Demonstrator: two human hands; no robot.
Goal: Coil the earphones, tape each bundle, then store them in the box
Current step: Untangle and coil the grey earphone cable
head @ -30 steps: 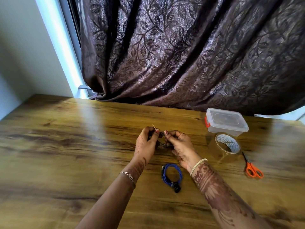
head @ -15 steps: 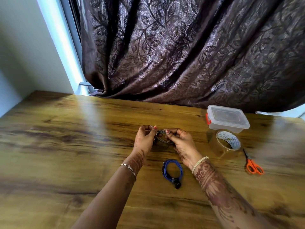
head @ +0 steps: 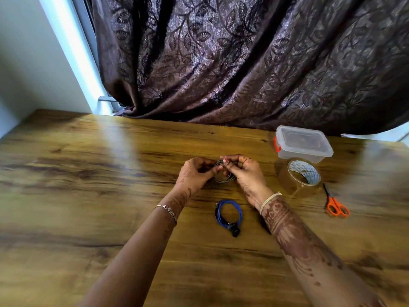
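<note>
- The grey earphone coil (head: 222, 182) is what I am working on. It is held just above the table, between the two hands, towards the far middle of the tabletop.
- My left hand (head: 194, 173) pinches the coil's left side with curled fingers. My right hand (head: 245, 173) pinches the top of the loop with thumb and fingertips. The two hands nearly touch.
- I judge the cord to be very light, thin and springy, so the loops will fan open if either pinch slackens. The best hold is across all the strands at one spot, leaving a bare stretch of loop free for tape.
- The blue earphones (head: 228, 214) lie coiled on the table nearer to me, just apart from my right wrist. I cannot tell whether the dark band on them is tape.
- The tape roll (head: 301, 177) stands to the right, just in front of the box (head: 303, 144), whose lid is on.
- Orange-handled scissors (head: 336, 206) lie right of the roll.
- The wooden table (head: 88, 196) carries all of this, and a dark leaf-patterned curtain (head: 243, 63) hangs behind it.
</note>
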